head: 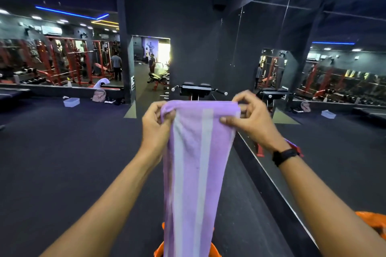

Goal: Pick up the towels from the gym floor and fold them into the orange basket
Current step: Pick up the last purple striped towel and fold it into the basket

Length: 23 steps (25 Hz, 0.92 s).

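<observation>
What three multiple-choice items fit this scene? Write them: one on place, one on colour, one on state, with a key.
1. Where does the towel hang?
A. Over the basket
B. On a bench
C. Flat on the floor

2. What colour is the towel?
A. Green with dots
B. Purple with pale stripes
C. Plain black

3. How is the towel held?
A. Left hand alone
B. Right hand alone
C. Both hands pinch its top edge

Key:
1 A: the towel's lower end covers the orange basket at the bottom of the view.
2 B: pale stripes run down the purple cloth.
3 C: each hand's fingers curl round a top corner, with the towel hanging down between the arms.
</observation>
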Each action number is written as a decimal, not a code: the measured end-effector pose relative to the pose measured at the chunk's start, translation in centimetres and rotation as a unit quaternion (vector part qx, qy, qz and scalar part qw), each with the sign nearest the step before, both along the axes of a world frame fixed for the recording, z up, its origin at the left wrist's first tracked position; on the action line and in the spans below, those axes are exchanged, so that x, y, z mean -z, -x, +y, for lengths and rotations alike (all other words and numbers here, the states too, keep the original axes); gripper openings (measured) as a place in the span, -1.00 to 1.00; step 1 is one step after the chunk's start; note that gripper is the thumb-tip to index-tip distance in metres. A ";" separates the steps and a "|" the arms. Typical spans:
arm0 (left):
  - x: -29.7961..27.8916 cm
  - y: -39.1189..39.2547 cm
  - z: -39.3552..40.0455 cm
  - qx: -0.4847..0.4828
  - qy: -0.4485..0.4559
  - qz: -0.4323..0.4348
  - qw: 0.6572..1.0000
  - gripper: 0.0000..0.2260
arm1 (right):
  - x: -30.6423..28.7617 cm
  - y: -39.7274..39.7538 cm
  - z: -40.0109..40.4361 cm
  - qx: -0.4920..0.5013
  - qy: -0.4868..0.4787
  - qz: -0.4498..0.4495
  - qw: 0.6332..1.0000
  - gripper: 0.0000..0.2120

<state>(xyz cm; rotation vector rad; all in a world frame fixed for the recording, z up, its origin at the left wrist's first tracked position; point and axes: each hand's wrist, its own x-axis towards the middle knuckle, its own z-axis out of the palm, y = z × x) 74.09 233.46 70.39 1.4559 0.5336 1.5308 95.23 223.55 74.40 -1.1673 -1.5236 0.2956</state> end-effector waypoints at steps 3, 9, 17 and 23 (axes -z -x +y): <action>-0.7 0.8 3.4 0.010 0.020 0.201 0.979 -0.90 | -0.3 -0.2 0.5 0.043 0.080 0.025 0.996 -0.52; -2.5 0.6 3.3 0.153 0.037 0.268 0.950 -0.91 | -1.2 -1.2 -0.1 -0.012 0.152 0.031 0.988 -0.58; 3.9 -0.5 2.9 0.268 0.132 0.368 0.880 -0.27 | 6.0 -2.3 -0.2 -0.073 0.347 0.067 0.933 -0.60; 5.8 -0.2 1.2 0.351 0.221 0.280 0.866 -0.14 | 7.8 -2.7 -0.1 -0.080 0.402 0.139 0.902 -0.51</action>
